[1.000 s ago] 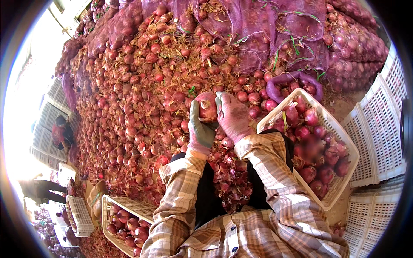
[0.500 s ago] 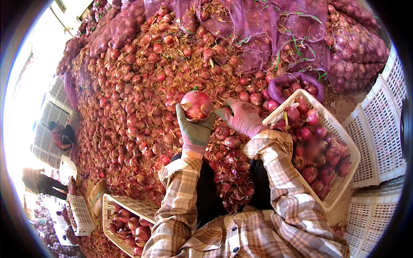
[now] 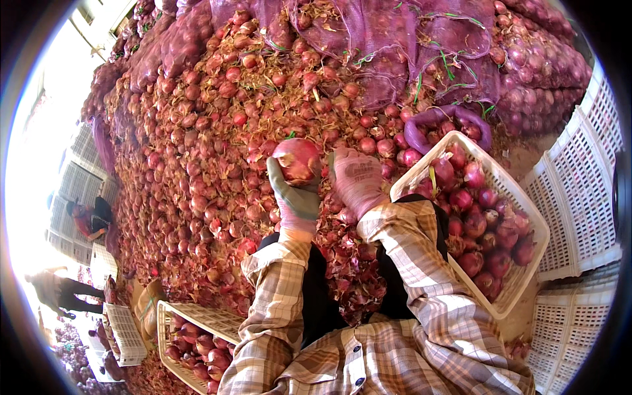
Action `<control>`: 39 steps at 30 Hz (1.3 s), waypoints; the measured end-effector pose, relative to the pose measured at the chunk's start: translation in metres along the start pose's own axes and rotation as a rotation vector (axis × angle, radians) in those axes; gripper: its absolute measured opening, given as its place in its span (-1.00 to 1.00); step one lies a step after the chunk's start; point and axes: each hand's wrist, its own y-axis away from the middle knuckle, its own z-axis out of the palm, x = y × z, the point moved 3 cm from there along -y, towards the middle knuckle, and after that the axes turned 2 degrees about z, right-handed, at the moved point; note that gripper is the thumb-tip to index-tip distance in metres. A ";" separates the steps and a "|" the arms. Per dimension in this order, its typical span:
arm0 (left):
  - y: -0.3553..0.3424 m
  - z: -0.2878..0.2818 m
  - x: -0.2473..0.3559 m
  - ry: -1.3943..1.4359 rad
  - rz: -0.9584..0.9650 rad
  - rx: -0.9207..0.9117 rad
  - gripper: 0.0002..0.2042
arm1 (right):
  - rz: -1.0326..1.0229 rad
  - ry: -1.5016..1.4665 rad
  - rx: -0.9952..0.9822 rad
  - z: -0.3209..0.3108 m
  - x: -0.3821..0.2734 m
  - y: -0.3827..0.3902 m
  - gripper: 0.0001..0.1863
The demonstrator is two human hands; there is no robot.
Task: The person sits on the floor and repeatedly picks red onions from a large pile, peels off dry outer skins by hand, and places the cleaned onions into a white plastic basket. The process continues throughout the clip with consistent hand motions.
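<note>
A large red onion (image 3: 297, 161) rests in my left hand (image 3: 296, 201), its fingers and thumb wrapped round the lower part. Loose, papery skin shows on it, and a bit of green lies just beyond its top. Close by on the right is my right hand (image 3: 357, 178), with the back of its glove turned up. Its fingers are curled, and whatever they hold, if anything, is hidden beneath. Both hands wear pink and grey work gloves. Below and around them spreads a heap of red onions (image 3: 197, 178) with dry skins.
A cream plastic crate (image 3: 536, 263) of red onions stands at my right, another crate (image 3: 197, 309) at lower left. Purple mesh sacks (image 3: 388, 39) lie at the far side. White crates (image 3: 573, 204) are stacked along the right edge. Two people (image 3: 62, 289) are at far left.
My right hand has moved slightly left and turned its back upward, fingers now curled beside the onion. The onion has tilted a little in my left hand.
</note>
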 end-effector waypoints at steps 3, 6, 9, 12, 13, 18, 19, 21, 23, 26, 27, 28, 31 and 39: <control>-0.001 -0.004 0.012 0.007 0.069 0.022 -0.35 | 0.143 -0.064 -0.280 0.011 0.011 -0.003 -0.67; -0.004 -0.016 0.021 -0.035 0.078 0.028 -0.35 | 0.100 -0.357 -0.137 -0.007 -0.004 0.003 -0.60; 0.006 -0.015 0.021 -0.100 0.051 -0.064 -0.44 | -0.072 -0.484 0.108 0.002 -0.016 0.008 -0.64; 0.006 0.005 -0.006 -0.139 0.073 -0.147 -0.55 | -0.134 -0.245 0.235 -0.014 -0.010 0.010 -0.70; 0.007 -0.004 0.000 -0.261 0.178 -0.174 -0.57 | -0.091 -0.248 0.154 -0.004 -0.017 0.011 -0.74; -0.001 -0.015 0.007 -0.248 0.172 -0.097 -0.52 | -0.068 -0.314 0.067 0.005 -0.019 0.012 -0.75; -0.002 -0.013 0.008 -0.217 0.145 -0.086 -0.50 | -0.064 -0.305 0.031 0.006 -0.017 0.010 -0.75; 0.002 -0.002 0.014 -0.183 0.152 -0.011 -0.47 | 0.031 -0.199 -0.150 0.007 -0.006 0.006 -0.74; -0.006 -0.003 0.013 -0.209 0.226 0.011 -0.43 | 0.196 -0.046 -0.634 0.006 0.007 -0.008 -0.66; 0.000 -0.001 0.016 -0.090 0.109 0.050 -0.38 | -0.019 0.080 -0.782 0.030 0.005 0.004 -0.62; -0.002 -0.006 0.019 -0.037 0.041 0.014 -0.33 | -0.025 0.115 -0.837 0.032 0.004 0.005 -0.58; -0.003 -0.016 0.026 -0.042 0.017 0.013 -0.33 | -0.040 0.152 -0.896 0.017 -0.007 0.006 -0.55; -0.004 -0.020 0.017 -0.094 -0.035 0.026 -0.34 | 0.098 -0.155 -0.523 -0.018 0.008 0.003 -0.37; -0.002 -0.037 0.020 -1.125 0.542 -0.139 -0.42 | -0.127 -0.887 -0.158 -0.015 0.002 0.010 -0.19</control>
